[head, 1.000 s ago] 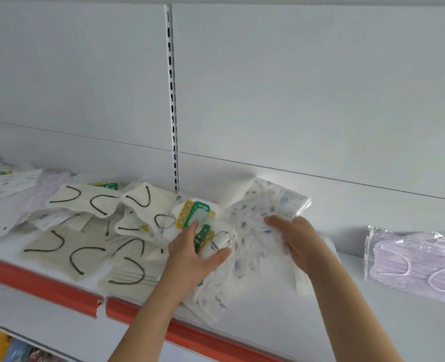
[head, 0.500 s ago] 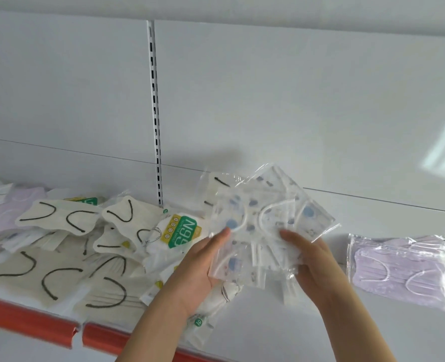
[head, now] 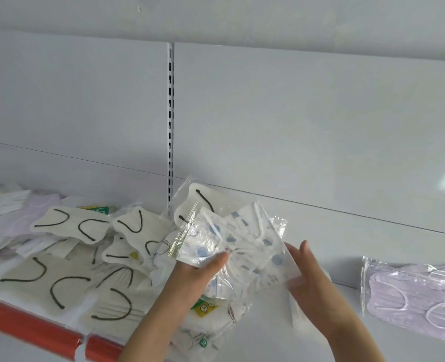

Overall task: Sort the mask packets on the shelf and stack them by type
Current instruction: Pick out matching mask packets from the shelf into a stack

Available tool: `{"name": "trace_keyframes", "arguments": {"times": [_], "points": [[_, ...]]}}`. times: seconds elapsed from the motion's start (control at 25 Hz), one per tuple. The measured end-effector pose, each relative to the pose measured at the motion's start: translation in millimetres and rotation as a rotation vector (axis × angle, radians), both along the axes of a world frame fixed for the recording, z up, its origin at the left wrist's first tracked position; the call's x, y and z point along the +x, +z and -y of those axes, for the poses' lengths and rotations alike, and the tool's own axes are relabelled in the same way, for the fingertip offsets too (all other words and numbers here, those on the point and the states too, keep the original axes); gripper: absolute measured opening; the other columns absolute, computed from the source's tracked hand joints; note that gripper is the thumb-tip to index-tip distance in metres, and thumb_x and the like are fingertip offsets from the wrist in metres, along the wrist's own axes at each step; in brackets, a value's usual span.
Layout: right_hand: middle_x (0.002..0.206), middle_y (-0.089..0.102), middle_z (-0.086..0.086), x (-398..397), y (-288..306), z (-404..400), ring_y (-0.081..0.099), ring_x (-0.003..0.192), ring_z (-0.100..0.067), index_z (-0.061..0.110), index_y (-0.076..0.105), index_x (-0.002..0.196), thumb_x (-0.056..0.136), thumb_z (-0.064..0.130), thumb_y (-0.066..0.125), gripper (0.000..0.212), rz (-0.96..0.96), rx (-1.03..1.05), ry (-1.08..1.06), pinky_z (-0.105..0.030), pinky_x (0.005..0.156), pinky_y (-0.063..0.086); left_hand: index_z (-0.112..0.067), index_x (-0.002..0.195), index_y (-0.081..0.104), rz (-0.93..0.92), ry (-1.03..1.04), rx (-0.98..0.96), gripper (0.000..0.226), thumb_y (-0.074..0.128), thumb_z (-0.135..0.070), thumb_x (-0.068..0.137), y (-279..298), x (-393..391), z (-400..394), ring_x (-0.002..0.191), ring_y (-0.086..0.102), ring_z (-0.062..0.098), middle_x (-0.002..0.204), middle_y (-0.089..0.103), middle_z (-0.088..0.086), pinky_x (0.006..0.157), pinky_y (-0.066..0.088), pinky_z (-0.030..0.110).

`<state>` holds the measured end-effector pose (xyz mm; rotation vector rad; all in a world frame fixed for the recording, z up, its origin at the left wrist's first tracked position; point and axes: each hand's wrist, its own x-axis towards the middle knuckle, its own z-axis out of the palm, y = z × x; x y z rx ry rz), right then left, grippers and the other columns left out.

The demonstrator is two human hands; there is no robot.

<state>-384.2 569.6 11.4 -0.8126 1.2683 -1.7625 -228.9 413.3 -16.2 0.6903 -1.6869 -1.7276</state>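
Observation:
Both hands hold a bundle of clear mask packets (head: pixel 245 244) above the shelf, white masks with blue dots. My left hand (head: pixel 195 275) grips its lower left edge, thumb on top. My right hand (head: pixel 312 280) holds the right edge, partly under the plastic. A cream mask packet with black ear loops (head: pixel 203 205) sticks up behind the bundle. More cream packets (head: pixel 67 227) lie loosely spread on the left of the shelf. A green-labelled packet (head: pixel 207 308) lies below my left hand. A lilac mask packet (head: pixel 412 299) lies alone at the right.
The white shelf has a red front strip (head: pixel 33 327) and a white back panel with a slotted upright (head: pixel 170 126). Lilac and printed packets (head: pixel 33 212) lie at the far left. Bare shelf surface (head: pixel 273 343) shows between my arms.
The blue-dotted packets have come up off the shelf into both hands. My left hand left the green-labelled packets and took the bundle's left edge.

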Motion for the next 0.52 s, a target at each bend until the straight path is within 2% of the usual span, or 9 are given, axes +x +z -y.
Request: {"name": "trace_keyframes", "arguments": {"times": [0.08, 0.2, 0.28, 0.4, 0.48, 0.52], "points": [[0.112, 0.072, -0.019, -5, 6, 10, 0.070, 0.099, -0.030, 0.014, 0.070, 0.113, 0.099, 0.049, 0.036, 0.051, 0.039, 0.052, -0.066, -0.039, 0.084, 0.053, -0.036, 0.107, 0.067, 0.013, 0.034, -0.081, 0.024, 0.076, -0.032, 0.086, 0, 9, 7, 0.095, 0.066, -0.014, 0.096, 0.074, -0.029, 0.076, 0.048, 0.003], [0.090, 0.072, -0.016, -2, 7, 39, 0.065, 0.076, -0.025, 0.007, 0.073, 0.094, 0.097, 0.022, 0.058, 0.021, -0.015, 0.088, -0.204, -0.036, 0.074, 0.052, -0.039, 0.106, 0.066, 0.013, 0.060, -0.131, 0.023, 0.075, -0.029, 0.088, -4, 17, 17, 0.099, 0.066, -0.010, 0.102, 0.074, -0.025, 0.091, 0.048, 0.015], [0.078, 0.067, -0.009, 4, 5, 62, 0.061, 0.069, -0.020, 0.007, 0.070, 0.085, 0.095, 0.012, 0.062, 0.013, 0.068, 0.020, -0.229, -0.031, 0.067, 0.051, -0.041, 0.105, 0.065, 0.039, 0.041, -0.149, 0.026, 0.077, -0.027, 0.086, -7, 19, 21, 0.099, 0.066, -0.011, 0.101, 0.073, -0.027, 0.089, 0.049, 0.014], [0.081, 0.067, -0.008, 11, 0, 96, 0.063, 0.070, -0.019, 0.004, 0.069, 0.091, 0.094, 0.010, 0.063, 0.009, 0.247, -0.056, -0.212, -0.029, 0.069, 0.055, -0.036, 0.109, 0.065, 0.081, 0.038, -0.146, 0.026, 0.076, -0.026, 0.088, -14, 28, 21, 0.090, 0.064, -0.017, 0.094, 0.072, -0.033, 0.075, 0.048, 0.002], [0.083, 0.067, -0.009, 10, -5, 115, 0.063, 0.064, -0.015, 0.002, 0.069, 0.093, 0.094, 0.007, 0.063, 0.008, 0.392, -0.063, -0.219, -0.022, 0.060, 0.056, -0.028, 0.111, 0.068, 0.073, 0.107, -0.103, 0.024, 0.075, -0.023, 0.088, -15, 41, 23, 0.087, 0.067, -0.012, 0.092, 0.074, -0.026, 0.067, 0.046, 0.001], [0.082, 0.065, -0.009, 8, -6, 120, 0.061, 0.060, -0.014, 0.002, 0.068, 0.091, 0.094, 0.005, 0.063, 0.007, 0.451, -0.057, -0.224, -0.018, 0.056, 0.054, -0.026, 0.111, 0.068, 0.063, 0.142, -0.083, 0.026, 0.076, -0.022, 0.087, -15, 47, 26, 0.091, 0.069, -0.007, 0.094, 0.076, -0.021, 0.068, 0.048, 0.005]]}}
